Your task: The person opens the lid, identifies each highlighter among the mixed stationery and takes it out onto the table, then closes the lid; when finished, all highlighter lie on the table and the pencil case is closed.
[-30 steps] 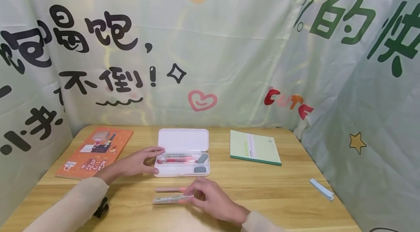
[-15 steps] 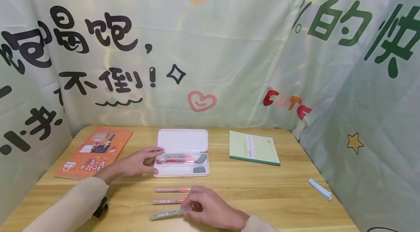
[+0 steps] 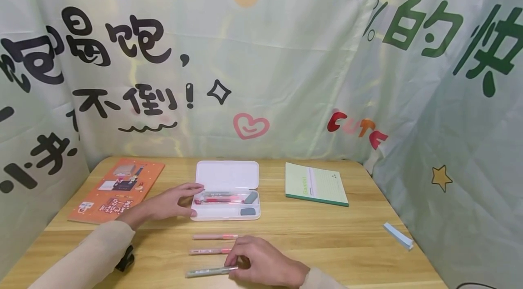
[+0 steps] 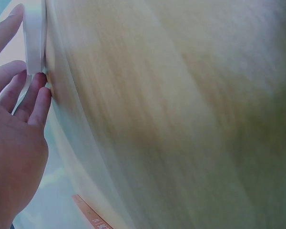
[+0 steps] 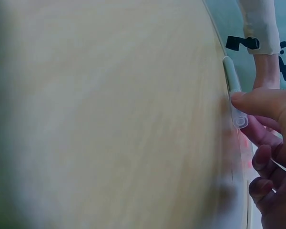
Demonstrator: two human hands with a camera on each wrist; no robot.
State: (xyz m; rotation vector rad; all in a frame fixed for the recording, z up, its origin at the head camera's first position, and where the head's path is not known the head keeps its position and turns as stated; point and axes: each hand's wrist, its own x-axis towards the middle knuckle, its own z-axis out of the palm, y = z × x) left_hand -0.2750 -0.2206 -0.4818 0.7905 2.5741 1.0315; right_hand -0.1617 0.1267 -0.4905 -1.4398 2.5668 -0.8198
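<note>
An opened white pencil case [image 3: 222,216] holds several pens and two grey pieces. The left hand [image 3: 175,202] grips the case's left end between thumb and fingers; in the left wrist view the hand [image 4: 19,138] has its fingers at the white case edge [image 4: 35,38]. Thumb and forefinger of the right hand [image 3: 265,262] pinch the right end of a grey-green pen [image 3: 208,272], which lies at the table's front; the right wrist view shows this pen [image 5: 232,76] under the right thumb [image 5: 276,138]. Above it lie two pinkish pens [image 3: 210,237], [image 3: 206,251], roughly parallel.
An orange book [image 3: 118,189] lies at the back left, partly beneath the left forearm. Right of the case is a green notebook [image 3: 314,184]. A pale blue strip [image 3: 398,236] lies near the table's right edge. Printed curtains [image 3: 286,75] surround the table.
The right hand has moved toward the table's front with the grey-green pen, away from the two pinkish pens, which are now seen apart from it. The left hand has stayed at the case.
</note>
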